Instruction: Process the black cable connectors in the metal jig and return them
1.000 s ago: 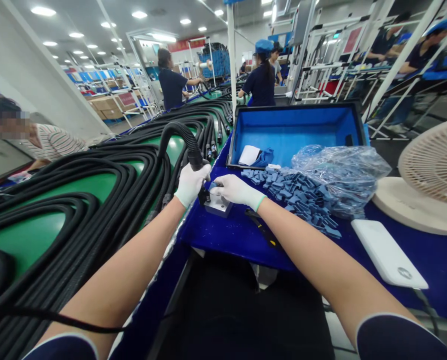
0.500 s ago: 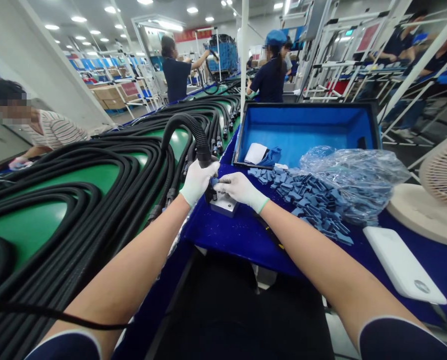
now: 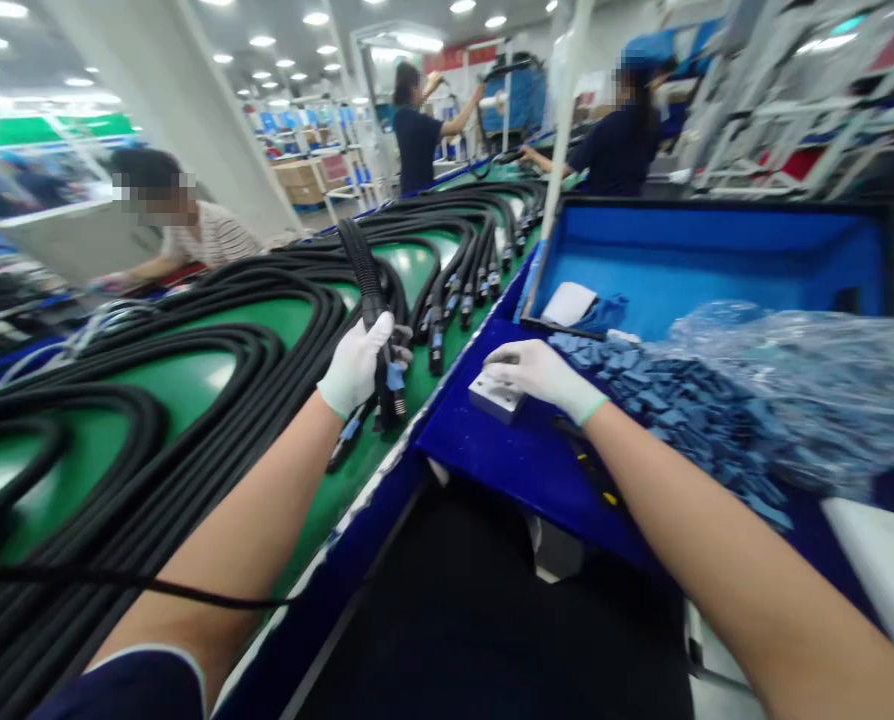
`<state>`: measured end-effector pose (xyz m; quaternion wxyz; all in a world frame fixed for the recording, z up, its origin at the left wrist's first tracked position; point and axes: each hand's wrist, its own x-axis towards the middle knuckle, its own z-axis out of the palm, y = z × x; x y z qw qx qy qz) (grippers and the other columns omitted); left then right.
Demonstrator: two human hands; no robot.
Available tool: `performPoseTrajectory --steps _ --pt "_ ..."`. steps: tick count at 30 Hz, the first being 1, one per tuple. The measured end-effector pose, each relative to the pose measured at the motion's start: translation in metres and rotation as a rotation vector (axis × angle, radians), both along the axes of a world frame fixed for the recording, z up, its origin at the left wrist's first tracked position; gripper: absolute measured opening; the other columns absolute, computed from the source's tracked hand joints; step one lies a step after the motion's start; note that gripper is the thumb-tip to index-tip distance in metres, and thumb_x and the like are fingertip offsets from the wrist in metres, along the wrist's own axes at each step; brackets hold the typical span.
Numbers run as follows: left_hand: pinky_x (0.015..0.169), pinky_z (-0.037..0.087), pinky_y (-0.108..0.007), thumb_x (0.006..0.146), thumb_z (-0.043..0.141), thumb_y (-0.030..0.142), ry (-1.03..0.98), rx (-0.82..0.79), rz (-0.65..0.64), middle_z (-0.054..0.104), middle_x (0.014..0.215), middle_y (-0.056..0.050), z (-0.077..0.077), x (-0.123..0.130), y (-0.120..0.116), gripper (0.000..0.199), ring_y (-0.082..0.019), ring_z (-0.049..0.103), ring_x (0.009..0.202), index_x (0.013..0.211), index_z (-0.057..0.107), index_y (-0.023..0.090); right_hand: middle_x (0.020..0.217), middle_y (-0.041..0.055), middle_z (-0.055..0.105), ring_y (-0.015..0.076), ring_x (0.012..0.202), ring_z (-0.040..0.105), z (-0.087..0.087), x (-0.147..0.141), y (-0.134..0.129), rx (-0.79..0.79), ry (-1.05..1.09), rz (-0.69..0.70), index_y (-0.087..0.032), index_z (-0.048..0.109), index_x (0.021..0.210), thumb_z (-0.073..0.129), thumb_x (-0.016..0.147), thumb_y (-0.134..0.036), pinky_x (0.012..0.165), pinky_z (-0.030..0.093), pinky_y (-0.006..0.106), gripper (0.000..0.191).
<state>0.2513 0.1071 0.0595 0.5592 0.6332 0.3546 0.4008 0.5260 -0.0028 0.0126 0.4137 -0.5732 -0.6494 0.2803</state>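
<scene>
Your left hand (image 3: 357, 365), in a white glove, was clenched around a black corrugated cable (image 3: 370, 290) just above its blue-banded connector (image 3: 395, 385), holding the end upright, apparently to keep it clear of the cables below. Your right hand (image 3: 541, 375), also gloved, lay open with its fingers across a small metal block (image 3: 493, 397), not visibly gripping it. The block sat on a blue work surface (image 3: 507, 480) close to your right fingertips, near the edge facing your left hand, seemingly placed so both hands could reach it. Just past your right hand lay a heap of small blue foam pieces (image 3: 664, 410), spilling from a clear plastic bag (image 3: 799, 390), perhaps opened to keep them within reach. Farther ahead of that hand stood an open blue-lined case (image 3: 702, 260). Left of your left hand, more black cables (image 3: 289, 300) ran in long loops along a green belt (image 3: 192, 385), perhaps laid out this way to keep them from tangling.
</scene>
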Motion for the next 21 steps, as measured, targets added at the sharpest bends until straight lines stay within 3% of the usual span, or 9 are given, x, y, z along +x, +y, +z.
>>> performPoseTrajectory --steps 2,4,7,11,15,18,21 --pt "0.051 0.052 -0.029 0.085 0.064 0.069 0.262 -0.066 0.003 0.069 0.077 -0.007 -0.002 -0.075 -0.011 0.056 -0.019 0.064 0.058 0.105 0.063 0.016 0.100 0.0064 0.080 0.0215 0.088 0.073 -0.001 0.003 -0.010 -0.017 -0.003 -0.010 -0.018 0.080 0.103 0.070 0.084 -0.039 0.080 0.056 0.030 0.030" --pt "0.057 0.055 -0.033 0.084 0.062 0.073 0.585 -0.122 -0.046 0.073 0.078 -0.009 -0.002 -0.143 -0.031 0.060 -0.024 0.069 0.065 0.100 0.069 0.016 0.099 0.0054 0.080 0.0218 0.086 0.074 -0.001 0.004 -0.016 -0.069 -0.016 -0.020 -0.019 0.079 0.105 0.070 0.084 -0.038 0.079 0.057 0.030 0.030" --pt "0.078 0.058 -0.036 0.083 0.061 0.072 1.015 -0.047 -0.065 0.078 0.094 -0.009 -0.008 -0.207 -0.061 0.057 -0.030 0.074 0.087 0.097 0.076 0.018 0.095 0.0039 0.080 0.0215 0.082 0.074 -0.002 0.001 -0.018 -0.133 -0.045 -0.060 -0.021 0.079 0.102 0.072 0.083 -0.038 0.077 0.058 0.031 0.027" --pt "0.107 0.048 -0.036 0.088 0.056 0.060 1.309 0.132 0.034 0.071 0.135 -0.011 -0.031 -0.224 -0.082 0.063 -0.034 0.065 0.125 0.134 0.068 0.018 0.090 0.0033 0.079 0.0225 0.081 0.074 -0.005 -0.006 -0.016 -0.125 -0.182 -0.135 -0.022 0.080 0.098 0.070 0.084 -0.040 0.078 0.056 0.033 0.025" --pt "0.109 0.046 -0.039 0.084 0.059 0.054 1.431 0.098 0.056 0.067 0.139 -0.018 -0.052 -0.225 -0.086 0.078 -0.036 0.065 0.127 0.151 0.053 0.013 0.092 0.0027 0.079 0.0235 0.083 0.073 -0.006 -0.009 -0.017 -0.084 -0.244 -0.140 -0.024 0.080 0.095 0.069 0.085 -0.039 0.076 0.055 0.034 0.021" --pt "0.106 0.048 -0.040 0.078 0.065 0.058 1.352 0.024 0.042 0.070 0.135 -0.019 -0.049 -0.233 -0.085 0.087 -0.037 0.067 0.122 0.150 0.053 0.012 0.090 0.0038 0.079 0.0225 0.079 0.073 -0.008 -0.011 -0.017 -0.069 -0.218 -0.134 -0.023 0.080 0.093 0.069 0.085 -0.038 0.072 0.054 0.033 0.021" --pt "0.095 0.054 -0.039 0.061 0.077 0.057 1.138 -0.062 -0.027 0.079 0.113 -0.013 -0.030 -0.240 -0.082 0.074 -0.038 0.072 0.106 0.122 0.074 0.016 0.084 0.0055 0.079 0.0210 0.070 0.071 -0.008 -0.016 -0.015 -0.083 -0.182 -0.129 -0.021 0.080 0.094 0.070 0.083 -0.040 0.065 0.053 0.032 0.024"
